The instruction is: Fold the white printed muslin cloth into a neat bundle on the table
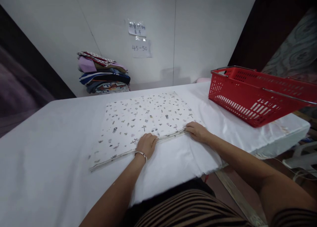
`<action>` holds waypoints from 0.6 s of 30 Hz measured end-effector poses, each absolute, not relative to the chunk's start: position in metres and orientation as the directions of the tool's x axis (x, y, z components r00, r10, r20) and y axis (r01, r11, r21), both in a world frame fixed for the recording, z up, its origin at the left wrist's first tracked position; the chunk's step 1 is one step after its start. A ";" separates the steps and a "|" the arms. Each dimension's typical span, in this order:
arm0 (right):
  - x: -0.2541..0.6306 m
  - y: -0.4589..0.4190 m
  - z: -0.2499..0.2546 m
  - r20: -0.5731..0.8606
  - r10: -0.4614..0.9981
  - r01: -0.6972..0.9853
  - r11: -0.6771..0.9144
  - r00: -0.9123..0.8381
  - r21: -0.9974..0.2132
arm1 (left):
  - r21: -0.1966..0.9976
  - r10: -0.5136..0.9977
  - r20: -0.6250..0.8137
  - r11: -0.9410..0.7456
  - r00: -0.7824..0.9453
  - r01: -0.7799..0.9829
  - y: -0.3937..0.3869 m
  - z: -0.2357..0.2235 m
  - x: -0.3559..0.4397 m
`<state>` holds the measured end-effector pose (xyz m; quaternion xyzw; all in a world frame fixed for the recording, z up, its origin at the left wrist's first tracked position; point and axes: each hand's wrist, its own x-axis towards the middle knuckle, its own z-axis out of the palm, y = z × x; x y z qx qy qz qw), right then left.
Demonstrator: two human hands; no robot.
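A white cloth (148,118) printed with small palm trees, flamingos and other motifs lies folded in layers on the table. My left hand (147,145), with a bracelet at its wrist, grips the near edge of the cloth around its middle, fingers on top and curled over the edge. At the right part of that same edge, my right hand (196,131) pinches the layers, its thumb side hidden from view. Between the two hands the edge is slightly raised and shows several layers.
A white sheet covers the table (61,128). On the right stands a red plastic basket (237,98) with metal handles. A pile of folded fabrics (104,73) rests at the back left, by the wall. Two paper signs (141,48) are taped to the wall, one reading 45-50.
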<state>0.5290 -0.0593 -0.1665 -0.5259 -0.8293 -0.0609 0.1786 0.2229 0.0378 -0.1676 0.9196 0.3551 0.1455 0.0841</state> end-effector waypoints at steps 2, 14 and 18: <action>0.526 -0.061 -0.162 0.343 0.862 0.901 0.425 -0.373 -0.087 | 0.256 0.679 0.206 -0.732 0.704 0.631 0.038 -0.167 0.223; 0.522 -0.054 -0.158 0.260 0.899 0.927 0.374 -0.351 -0.041 | 0.266 0.681 0.213 -0.730 0.700 0.629 0.037 -0.168 0.222; 0.530 -0.063 -0.159 0.299 0.903 0.928 0.355 -0.310 -0.111 | 0.237 0.654 0.232 -0.756 0.720 0.610 0.036 -0.168 0.222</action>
